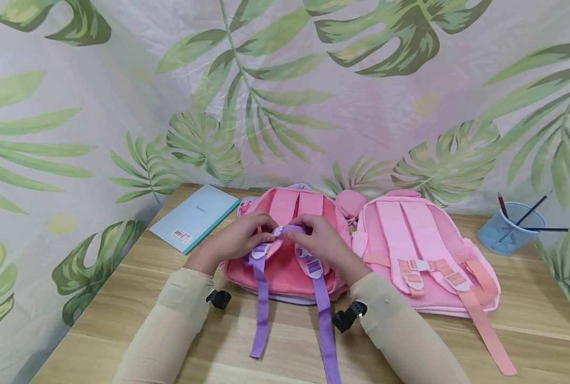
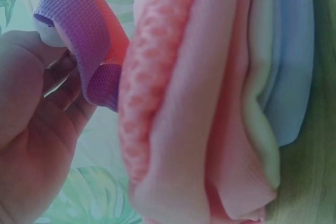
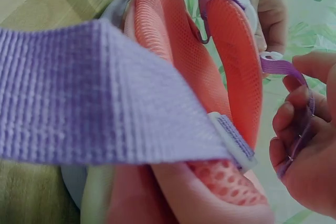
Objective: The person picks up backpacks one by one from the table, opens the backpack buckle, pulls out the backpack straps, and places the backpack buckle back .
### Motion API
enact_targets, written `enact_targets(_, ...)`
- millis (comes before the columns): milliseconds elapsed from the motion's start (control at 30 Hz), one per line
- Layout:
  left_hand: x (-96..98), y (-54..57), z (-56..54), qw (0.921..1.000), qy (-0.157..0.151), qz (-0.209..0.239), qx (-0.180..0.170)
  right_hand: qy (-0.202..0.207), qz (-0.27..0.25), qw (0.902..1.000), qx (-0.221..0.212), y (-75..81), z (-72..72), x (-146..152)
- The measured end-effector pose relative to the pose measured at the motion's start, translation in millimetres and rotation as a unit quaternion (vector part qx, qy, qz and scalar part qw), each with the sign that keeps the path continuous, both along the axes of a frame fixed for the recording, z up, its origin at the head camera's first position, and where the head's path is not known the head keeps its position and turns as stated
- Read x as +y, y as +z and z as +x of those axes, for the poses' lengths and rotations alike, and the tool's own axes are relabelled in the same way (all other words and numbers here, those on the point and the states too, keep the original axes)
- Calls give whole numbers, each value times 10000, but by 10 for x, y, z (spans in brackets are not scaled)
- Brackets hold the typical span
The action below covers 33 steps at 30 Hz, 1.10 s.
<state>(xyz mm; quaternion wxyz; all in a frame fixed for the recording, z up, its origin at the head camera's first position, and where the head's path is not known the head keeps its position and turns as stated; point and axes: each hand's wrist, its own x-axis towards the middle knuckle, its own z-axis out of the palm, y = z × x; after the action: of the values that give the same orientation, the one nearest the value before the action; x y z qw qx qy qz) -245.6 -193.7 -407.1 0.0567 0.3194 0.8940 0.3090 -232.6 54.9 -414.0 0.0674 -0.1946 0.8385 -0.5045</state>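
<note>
A pink backpack (image 1: 285, 274) with purple webbing lies on the table, its shoulder straps facing up. Between the two shoulder straps, a white buckle (image 1: 278, 231) joins a purple chest strap (image 3: 277, 66). My left hand (image 1: 241, 234) pinches the buckle from the left, its fingertips partly covered. From the right, my right hand (image 1: 322, 241) pinches the purple chest strap, whose loose end runs across the palm in the right wrist view. Two long purple strap ends (image 1: 262, 320) hang from white adjusters toward the table's front.
Right of it lies a second, lighter pink backpack (image 1: 414, 229) with peach webbing. A light blue notebook (image 1: 195, 216) is at the back left. A blue mesh cup (image 1: 505, 234) with several pencils stands at the right. Leaf-patterned cloth hangs behind the table.
</note>
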Motion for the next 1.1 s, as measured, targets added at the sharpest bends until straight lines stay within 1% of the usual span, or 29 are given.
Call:
enact_targets(100, -3, -14, -1, 10000, 20, 4, 21, -82, -44, 9999, -60, 9, -2, 10)
enact_targets(400, -7, -19, 11, 9999, 151, 48, -21, -359, -25, 9981, -503, 6, -25, 16)
enact_targets(500, -6, -19, 14, 9998, 186, 26, -25, -412, -74, 9958, -818, 8, -37, -1)
enact_targets(667, 2, -16, 14, 9999, 137, 32, 80, -395, -299, 9902, -1307, 4, -58, -36)
enact_targets(833, 4, -25, 21, 9998, 107, 78, 148, -386, -378, 9881, -1439, -13, -67, -67)
enact_targets(1000, 4, -30, 23, 9997, 76, 74, 225, -407, -437, 9859, -1563, 3, -56, -88)
enact_targets(1100, 8, -26, 27, 9997, 69, 28, 243, -444, -522, 9826, -1728, 13, -51, -105)
